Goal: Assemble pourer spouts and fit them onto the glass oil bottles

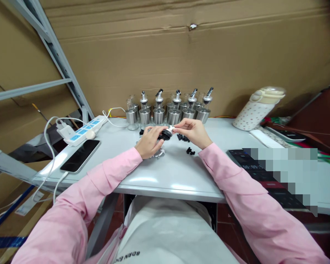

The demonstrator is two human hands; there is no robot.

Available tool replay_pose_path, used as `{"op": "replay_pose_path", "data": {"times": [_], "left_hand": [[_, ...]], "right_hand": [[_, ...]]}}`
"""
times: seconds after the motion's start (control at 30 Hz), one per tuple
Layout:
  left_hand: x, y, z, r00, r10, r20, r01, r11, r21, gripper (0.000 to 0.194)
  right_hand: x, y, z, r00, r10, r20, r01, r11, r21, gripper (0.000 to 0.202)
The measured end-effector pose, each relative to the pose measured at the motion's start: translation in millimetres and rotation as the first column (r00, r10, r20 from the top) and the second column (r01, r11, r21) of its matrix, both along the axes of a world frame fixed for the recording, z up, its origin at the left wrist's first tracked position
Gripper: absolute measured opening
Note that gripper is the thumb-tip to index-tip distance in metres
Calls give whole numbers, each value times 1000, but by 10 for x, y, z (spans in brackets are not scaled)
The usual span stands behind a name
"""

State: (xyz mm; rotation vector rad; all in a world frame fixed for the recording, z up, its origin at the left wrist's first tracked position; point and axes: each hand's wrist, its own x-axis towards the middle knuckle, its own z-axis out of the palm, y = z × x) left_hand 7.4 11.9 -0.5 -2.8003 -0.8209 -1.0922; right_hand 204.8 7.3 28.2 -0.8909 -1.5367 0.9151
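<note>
Left hand (150, 142) and right hand (194, 132) clamp a silver-and-black pourer spout (168, 133) before steel-and-glass bottles (173, 116).
Left firm on the black end (166, 135), right light and straight on the silver tip (171, 128) should serve best.

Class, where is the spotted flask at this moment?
In the head view, the spotted flask is toward the right, at the back of the table, right of the bottles and the right hand.

Perhaps "BDRN" on pale garment (167, 227), "00:09" on dark screen (239, 157)
</note>
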Motion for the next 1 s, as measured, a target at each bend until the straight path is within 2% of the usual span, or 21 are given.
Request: {"op": "replay_pose_path", "data": {"times": [0.7,1.0], "left_hand": [[17,45,-76,998,-57,-32,60,993,97,32],[20,33,-74,998,-20,-67,30,988,153,30]], "right_hand": [[-3,1,-18,997,71,7,-71,997,-43,28],[-1,3,-12,997,82,9,-81,995,-62,29]]}}
